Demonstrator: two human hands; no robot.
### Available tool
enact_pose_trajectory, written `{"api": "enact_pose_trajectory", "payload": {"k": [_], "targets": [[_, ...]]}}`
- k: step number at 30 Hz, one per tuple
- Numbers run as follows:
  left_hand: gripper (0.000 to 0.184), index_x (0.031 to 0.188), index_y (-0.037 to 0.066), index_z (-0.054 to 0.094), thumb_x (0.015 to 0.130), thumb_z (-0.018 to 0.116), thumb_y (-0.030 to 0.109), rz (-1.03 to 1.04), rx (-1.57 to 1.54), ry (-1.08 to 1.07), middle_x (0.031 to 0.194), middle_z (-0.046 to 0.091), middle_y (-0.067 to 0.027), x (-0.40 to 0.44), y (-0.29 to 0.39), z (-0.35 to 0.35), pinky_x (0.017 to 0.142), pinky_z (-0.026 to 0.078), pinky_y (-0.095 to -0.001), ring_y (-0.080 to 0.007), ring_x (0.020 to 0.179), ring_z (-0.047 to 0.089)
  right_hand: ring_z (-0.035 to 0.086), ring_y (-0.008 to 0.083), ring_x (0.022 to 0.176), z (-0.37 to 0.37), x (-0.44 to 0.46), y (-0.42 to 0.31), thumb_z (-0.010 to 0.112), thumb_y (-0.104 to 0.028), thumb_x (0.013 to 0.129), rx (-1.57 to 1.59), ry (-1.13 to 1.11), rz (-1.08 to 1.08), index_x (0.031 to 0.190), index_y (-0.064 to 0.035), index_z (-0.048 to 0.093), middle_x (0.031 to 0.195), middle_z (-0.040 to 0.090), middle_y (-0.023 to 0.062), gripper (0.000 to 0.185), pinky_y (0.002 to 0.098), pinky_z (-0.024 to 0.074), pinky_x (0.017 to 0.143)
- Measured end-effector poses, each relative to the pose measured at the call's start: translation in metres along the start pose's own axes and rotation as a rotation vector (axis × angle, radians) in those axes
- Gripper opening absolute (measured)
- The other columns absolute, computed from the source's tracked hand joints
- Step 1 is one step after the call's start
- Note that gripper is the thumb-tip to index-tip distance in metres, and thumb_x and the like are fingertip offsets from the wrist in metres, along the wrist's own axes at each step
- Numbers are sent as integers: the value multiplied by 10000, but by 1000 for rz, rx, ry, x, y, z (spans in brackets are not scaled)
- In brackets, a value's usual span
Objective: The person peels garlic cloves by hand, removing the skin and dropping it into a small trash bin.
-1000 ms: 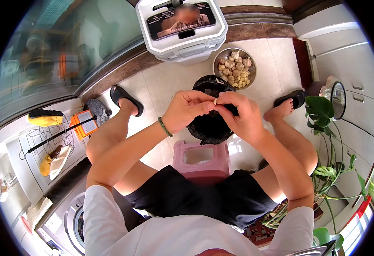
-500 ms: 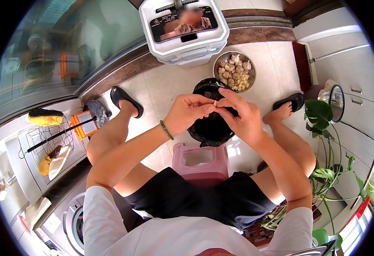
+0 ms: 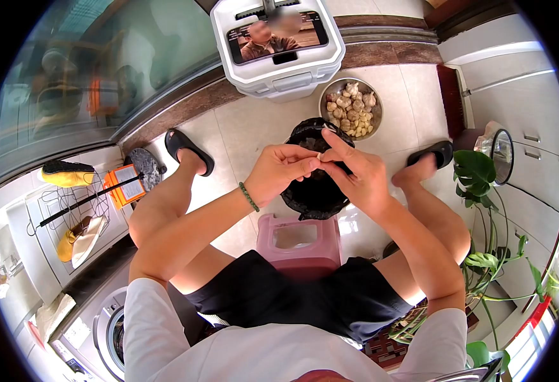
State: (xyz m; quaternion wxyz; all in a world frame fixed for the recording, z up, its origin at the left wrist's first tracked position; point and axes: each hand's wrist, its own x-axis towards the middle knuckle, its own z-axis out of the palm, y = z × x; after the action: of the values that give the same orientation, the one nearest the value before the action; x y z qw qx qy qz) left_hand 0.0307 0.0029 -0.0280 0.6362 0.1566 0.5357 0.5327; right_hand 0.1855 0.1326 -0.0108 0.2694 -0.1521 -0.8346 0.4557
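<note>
My left hand point(image 3: 284, 173) and my right hand point(image 3: 360, 177) meet fingertip to fingertip above a bin lined with a black bag point(image 3: 317, 198). Pinched between them is a small whitish garlic clove point(image 3: 319, 156), mostly covered by the fingers. A green bead bracelet point(image 3: 249, 197) circles my left wrist. Beyond the bin, a metal bowl point(image 3: 376, 129) on the floor holds several garlic bulbs point(image 3: 354, 102) and pale peeled cloves point(image 3: 358, 132).
A pink stool point(image 3: 300, 259) stands between my legs. Ahead is a white and grey box point(image 3: 280, 81) with a phone point(image 3: 278, 39) playing video. At left are a wire rack point(image 3: 75, 198) with shoes and an orange box point(image 3: 125, 184); at right, a leafy plant point(image 3: 475, 170).
My hands stay pinched together over the bin, with only a slight shift of the fingers. The picture on the phone has changed.
</note>
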Motion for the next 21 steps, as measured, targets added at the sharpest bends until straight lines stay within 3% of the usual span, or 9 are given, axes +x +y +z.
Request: {"api": "enact_pose_trajectory", "payload": {"k": [11,13,21], "targets": [[263,1085,28,702,905,713,218,-75,-47,-17,896,688,-7,-1,1,0,695,514,-221,-67,750,602,653,214,644,-2,0,1,754,-2,761,-19,-10,-22,1326,-127,593,768,688,67,601,309,531,593],[264,1059,25,703,903,714,238,-76,-62,12,828,653,-18,-2,2,2,677,493,-232,-88,718,580,656,213,655,-1,-1,2,750,10,759,-3,-23,-16,1321,-110,589,800,692,73,597,308,533,599],[273,1074,40,701,903,716,252,-70,-104,9,872,673,3,3,-2,-2,701,515,-227,-68,743,602,682,235,723,2,4,-2,708,49,787,63,40,-9,1295,-55,566,882,703,81,538,309,553,646]]}}
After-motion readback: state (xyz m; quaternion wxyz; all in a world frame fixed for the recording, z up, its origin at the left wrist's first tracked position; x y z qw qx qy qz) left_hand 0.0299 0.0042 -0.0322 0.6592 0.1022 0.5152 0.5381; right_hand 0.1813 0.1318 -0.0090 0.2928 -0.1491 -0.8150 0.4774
